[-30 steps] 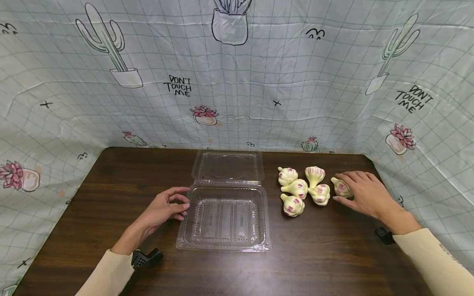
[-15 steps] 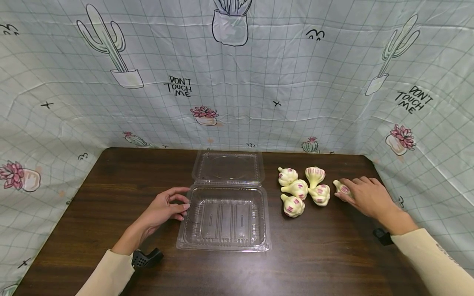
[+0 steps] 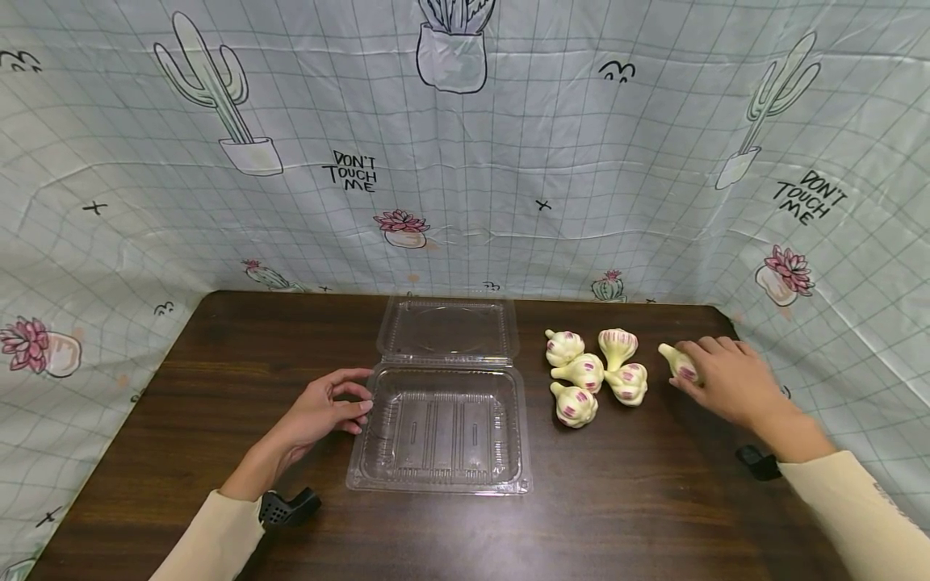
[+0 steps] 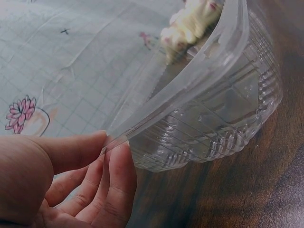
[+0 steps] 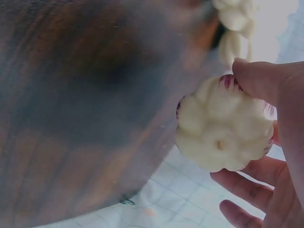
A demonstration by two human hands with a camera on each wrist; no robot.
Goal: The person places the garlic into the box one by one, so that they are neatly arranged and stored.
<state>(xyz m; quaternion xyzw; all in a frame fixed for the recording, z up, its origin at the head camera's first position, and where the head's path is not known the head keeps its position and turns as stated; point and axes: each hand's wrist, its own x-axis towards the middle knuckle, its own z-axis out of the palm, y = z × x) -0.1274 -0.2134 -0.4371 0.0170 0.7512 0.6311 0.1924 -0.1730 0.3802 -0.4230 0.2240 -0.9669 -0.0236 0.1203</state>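
A clear plastic clamshell container (image 3: 354, 476) lies on the table with its lid (image 3: 446, 327) folded back behind it. My left hand (image 3: 324, 407) pinches the container's left rim between thumb and fingers; the left wrist view shows the rim (image 4: 156, 105) in that pinch. At the right, my right hand (image 3: 730, 379) grips a garlic bulb (image 3: 680, 363), pale yellow with purple marks. Its rounded base (image 5: 223, 126) faces the right wrist camera, thumb on one side and fingers on the other. Several other garlic bulbs (image 3: 576, 405) sit grouped between the container and that hand.
The dark wooden table (image 3: 625, 500) is walled in by a patterned curtain (image 3: 472, 161) at the back and both sides. A black wrist mount (image 3: 289, 508) is on the left wrist, with another black mount (image 3: 757, 462) on the right.
My right hand has closed on the garlic bulb and moved slightly right with it, away from the group. The left hand and the container have stayed in place.
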